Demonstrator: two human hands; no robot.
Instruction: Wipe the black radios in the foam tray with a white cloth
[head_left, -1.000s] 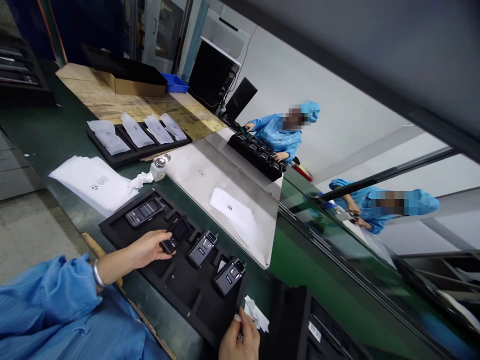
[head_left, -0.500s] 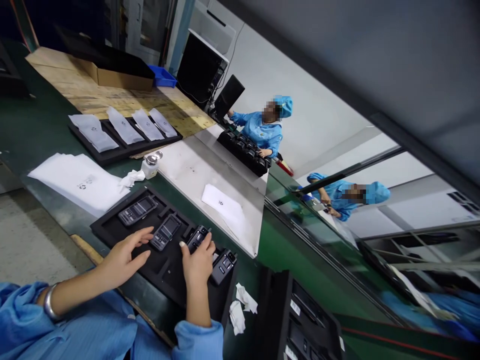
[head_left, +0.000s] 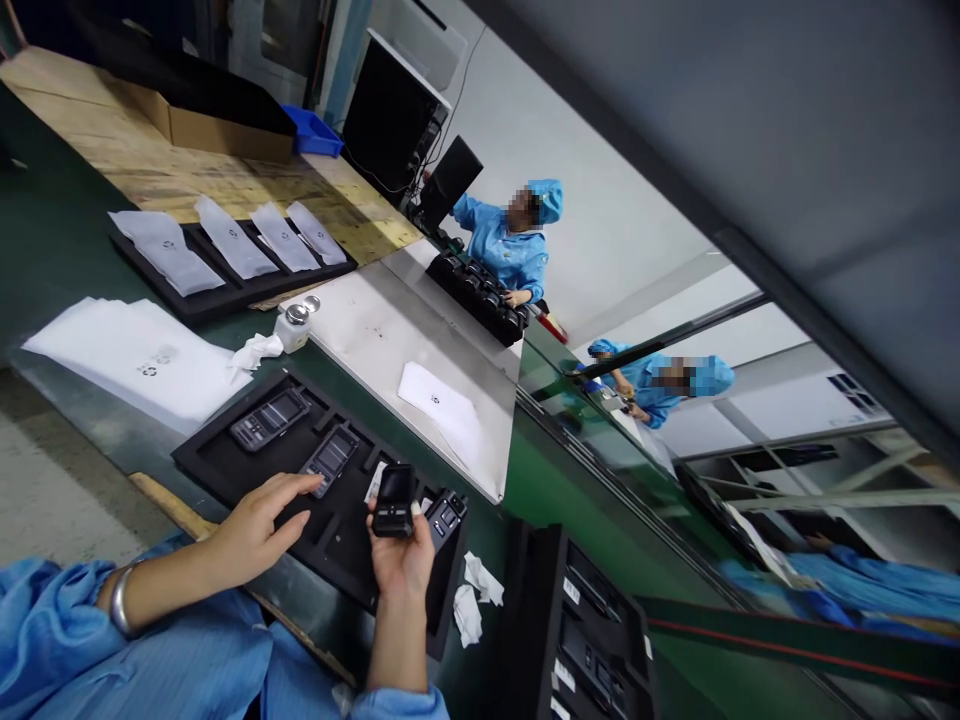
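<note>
My right hand (head_left: 403, 565) is turned palm up and holds a black handheld device (head_left: 395, 497) with a small screen and buttons. This device is raised over the black foam tray (head_left: 217, 475), above a slot with a white label showing. My left hand (head_left: 262, 528) has its fingers stretched out, the tips at the lower end of a second device (head_left: 332, 455) lying screen up in the tray. A third device (head_left: 270, 418) lies screen up at the tray's left. Another device (head_left: 448, 517) lies in the right slot, partly behind my right hand.
White sleeves (head_left: 127, 370) lie left of the tray, near a dispenser bottle (head_left: 291, 328). Another foam tray (head_left: 232, 292) carries several sleeves. Crumpled tissues (head_left: 469, 612) and a device-filled tray (head_left: 577, 640) are at right. Two co-workers (head_left: 502, 240) are across the bench.
My right hand has lifted the device out of its slot and turned palm up, so the screen now shows. My left hand has shifted slightly right, still open.
</note>
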